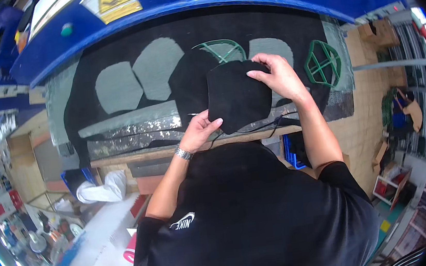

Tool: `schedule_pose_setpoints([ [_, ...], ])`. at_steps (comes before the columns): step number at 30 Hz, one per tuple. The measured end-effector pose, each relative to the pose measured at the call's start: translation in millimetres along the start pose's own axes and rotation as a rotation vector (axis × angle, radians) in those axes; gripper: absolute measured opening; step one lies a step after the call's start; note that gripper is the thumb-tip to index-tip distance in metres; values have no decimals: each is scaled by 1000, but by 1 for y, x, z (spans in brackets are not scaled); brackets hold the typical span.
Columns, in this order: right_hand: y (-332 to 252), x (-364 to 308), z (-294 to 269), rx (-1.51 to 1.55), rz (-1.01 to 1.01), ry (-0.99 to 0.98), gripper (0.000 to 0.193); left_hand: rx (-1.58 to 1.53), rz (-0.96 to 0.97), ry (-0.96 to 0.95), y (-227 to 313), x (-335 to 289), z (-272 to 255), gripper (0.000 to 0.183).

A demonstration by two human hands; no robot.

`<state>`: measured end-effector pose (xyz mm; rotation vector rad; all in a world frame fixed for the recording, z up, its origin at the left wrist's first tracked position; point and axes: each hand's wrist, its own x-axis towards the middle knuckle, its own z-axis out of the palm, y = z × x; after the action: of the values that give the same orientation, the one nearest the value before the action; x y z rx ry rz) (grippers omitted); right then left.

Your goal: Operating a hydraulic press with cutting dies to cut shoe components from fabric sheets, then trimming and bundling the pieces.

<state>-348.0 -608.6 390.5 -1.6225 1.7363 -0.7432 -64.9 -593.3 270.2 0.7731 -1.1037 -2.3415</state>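
Note:
A black cut panel (240,96) with rounded edges, fabric-like, is held up in front of me by both hands. My left hand (201,130), with a metal watch on its wrist, pinches the panel's lower left edge. My right hand (279,76) grips the upper right edge between thumb and fingers. Beneath lies a large black sheet (82,97) with several panel-shaped holes, through which a grey-green board (159,68) shows. One green cutting die (221,50) sits just beyond the panel, partly covered; another green cutting die (323,63) rests to the right.
A blue machine beam (199,4) with coloured buttons and a yellow warning sign (112,3) spans the far side. A wooden edge (142,155) runs along the near side. White cloth (104,188) lies at the left. Another person (410,112) is far off at the right.

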Motion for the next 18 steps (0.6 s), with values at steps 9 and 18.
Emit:
schedule_pose_setpoints([
  [9,-13,101,73,-211,-80,-114,21,-69,5,384,13,-29,-51,25],
  [18,32,140,134,-298,-65,47,24,-100,-128,464,-10,-7,-88,26],
])
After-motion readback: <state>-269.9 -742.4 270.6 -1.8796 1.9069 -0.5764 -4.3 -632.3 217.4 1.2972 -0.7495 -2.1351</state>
